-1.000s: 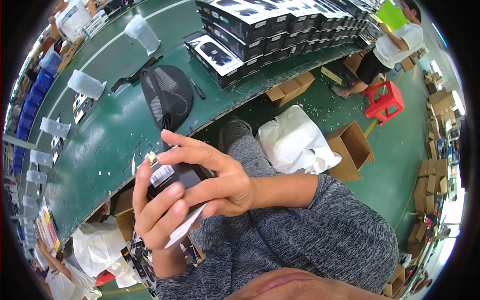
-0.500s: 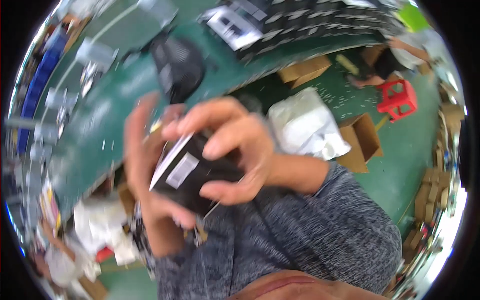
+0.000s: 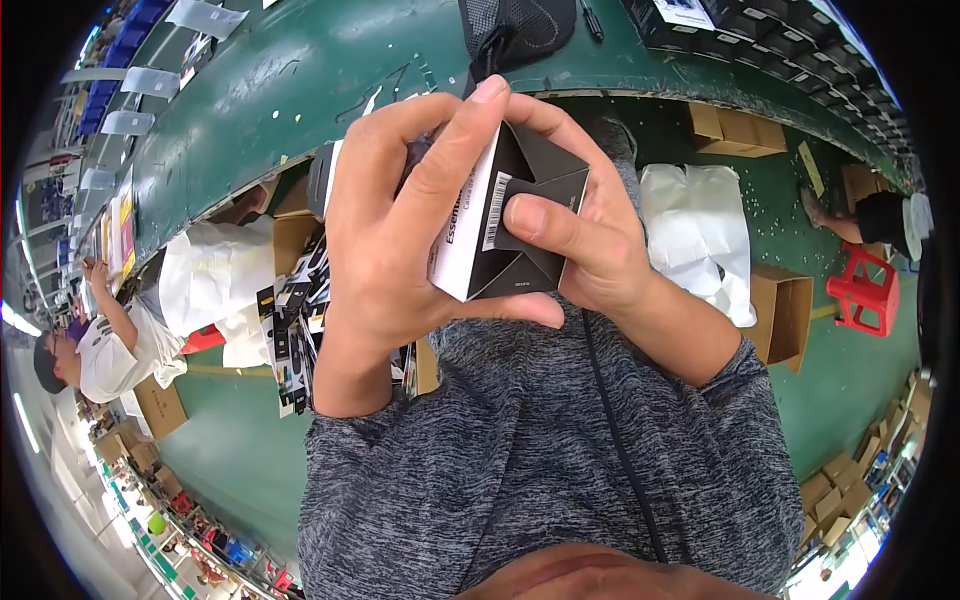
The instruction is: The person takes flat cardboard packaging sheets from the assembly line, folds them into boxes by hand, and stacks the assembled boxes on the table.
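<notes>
Both my hands hold a small black-and-white carton box (image 3: 505, 225) close to my chest, in the middle of the view. My left hand (image 3: 395, 215) wraps its left side, fingers over the top edge. From the right, my right hand (image 3: 585, 235) grips it, thumb pressing on the black folded end flaps. The box's white side panel with a barcode faces me.
A long green workbench (image 3: 270, 90) curves across the top, carrying a black mesh pouch (image 3: 515, 25), clear bags and rows of black boxes (image 3: 770, 40). Flat printed cartons (image 3: 295, 320) and a cardboard box sit below left. Another person (image 3: 105, 350) sits at left. White bags (image 3: 700, 230) and open cardboard boxes (image 3: 785, 315) lie right.
My hands have brought the box up closer to me and turned it, so its folded black end flaps now face me. The view has tilted down toward my lap.
</notes>
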`<state>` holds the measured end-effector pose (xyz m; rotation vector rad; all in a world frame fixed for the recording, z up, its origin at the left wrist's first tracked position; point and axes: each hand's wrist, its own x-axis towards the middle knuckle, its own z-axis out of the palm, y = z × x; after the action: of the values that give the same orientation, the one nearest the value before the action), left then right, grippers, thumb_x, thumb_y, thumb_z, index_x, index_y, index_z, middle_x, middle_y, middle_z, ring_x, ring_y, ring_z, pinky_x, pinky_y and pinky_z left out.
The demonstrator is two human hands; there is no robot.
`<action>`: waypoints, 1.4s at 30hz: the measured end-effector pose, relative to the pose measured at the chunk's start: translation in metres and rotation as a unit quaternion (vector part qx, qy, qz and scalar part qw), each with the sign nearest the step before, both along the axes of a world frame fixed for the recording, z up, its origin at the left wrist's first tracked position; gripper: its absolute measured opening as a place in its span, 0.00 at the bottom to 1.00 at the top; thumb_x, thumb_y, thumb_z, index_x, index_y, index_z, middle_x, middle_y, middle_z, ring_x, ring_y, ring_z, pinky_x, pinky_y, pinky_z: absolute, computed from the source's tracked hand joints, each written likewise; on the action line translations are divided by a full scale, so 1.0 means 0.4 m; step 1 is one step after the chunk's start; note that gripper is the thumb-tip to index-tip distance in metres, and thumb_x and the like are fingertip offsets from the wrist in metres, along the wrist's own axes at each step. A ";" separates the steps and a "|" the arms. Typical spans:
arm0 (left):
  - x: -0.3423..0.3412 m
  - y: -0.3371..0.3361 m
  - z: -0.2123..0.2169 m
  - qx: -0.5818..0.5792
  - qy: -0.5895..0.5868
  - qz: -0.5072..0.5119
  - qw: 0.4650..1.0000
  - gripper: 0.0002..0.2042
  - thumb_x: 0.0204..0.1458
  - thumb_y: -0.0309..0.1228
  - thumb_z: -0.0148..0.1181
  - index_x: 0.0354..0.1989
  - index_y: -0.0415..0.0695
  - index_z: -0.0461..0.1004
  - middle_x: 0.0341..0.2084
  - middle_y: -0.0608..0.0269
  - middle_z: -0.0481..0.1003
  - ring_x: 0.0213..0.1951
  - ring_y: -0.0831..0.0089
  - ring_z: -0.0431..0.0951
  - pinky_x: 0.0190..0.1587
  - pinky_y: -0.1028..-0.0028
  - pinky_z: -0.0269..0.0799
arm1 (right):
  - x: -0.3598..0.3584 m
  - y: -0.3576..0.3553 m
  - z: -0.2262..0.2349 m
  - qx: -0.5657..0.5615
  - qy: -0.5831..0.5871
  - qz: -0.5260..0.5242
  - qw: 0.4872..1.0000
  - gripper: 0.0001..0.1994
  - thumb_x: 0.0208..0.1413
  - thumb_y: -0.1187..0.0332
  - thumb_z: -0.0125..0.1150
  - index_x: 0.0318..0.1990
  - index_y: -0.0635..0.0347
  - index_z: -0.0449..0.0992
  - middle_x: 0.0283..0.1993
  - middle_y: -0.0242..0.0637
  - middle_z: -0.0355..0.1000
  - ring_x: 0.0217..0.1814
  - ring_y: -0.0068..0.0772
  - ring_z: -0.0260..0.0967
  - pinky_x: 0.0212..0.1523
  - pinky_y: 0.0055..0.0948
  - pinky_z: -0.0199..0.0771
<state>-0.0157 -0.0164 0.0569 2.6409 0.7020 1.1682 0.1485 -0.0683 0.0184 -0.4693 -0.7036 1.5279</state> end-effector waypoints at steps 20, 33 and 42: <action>0.006 -0.010 -0.008 0.001 0.017 0.018 1.000 0.61 0.16 0.63 0.75 0.64 0.35 0.69 0.51 0.47 0.72 0.50 0.57 0.78 0.50 0.62 0.79 | -0.001 0.018 -0.051 0.012 -0.092 -0.006 0.996 0.37 0.59 0.61 0.67 0.72 0.63 0.57 0.63 0.41 0.69 0.64 0.32 0.68 0.65 0.33 0.69; -0.019 -0.006 -0.019 -0.108 -0.018 -0.025 0.994 0.57 0.18 0.53 0.81 0.66 0.40 0.68 0.51 0.52 0.74 0.49 0.52 0.76 0.53 0.57 0.72 | 0.021 -0.020 -0.064 0.074 -0.142 0.011 0.987 0.28 0.69 0.58 0.54 0.69 0.65 0.57 0.63 0.38 0.66 0.65 0.26 0.63 0.65 0.30 0.64; -0.025 -0.035 -0.011 0.003 0.027 -0.010 1.000 0.59 0.16 0.51 0.83 0.65 0.37 0.68 0.53 0.49 0.74 0.52 0.54 0.77 0.53 0.60 0.75 | 0.014 -0.022 -0.052 0.017 -0.093 0.064 0.993 0.29 0.62 0.69 0.64 0.68 0.63 0.61 0.59 0.36 0.70 0.62 0.26 0.68 0.62 0.29 0.69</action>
<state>-0.0258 -0.0303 0.0524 2.6871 0.6808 1.0996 0.1540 -0.0771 -0.0022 -0.5553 -0.9177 1.6035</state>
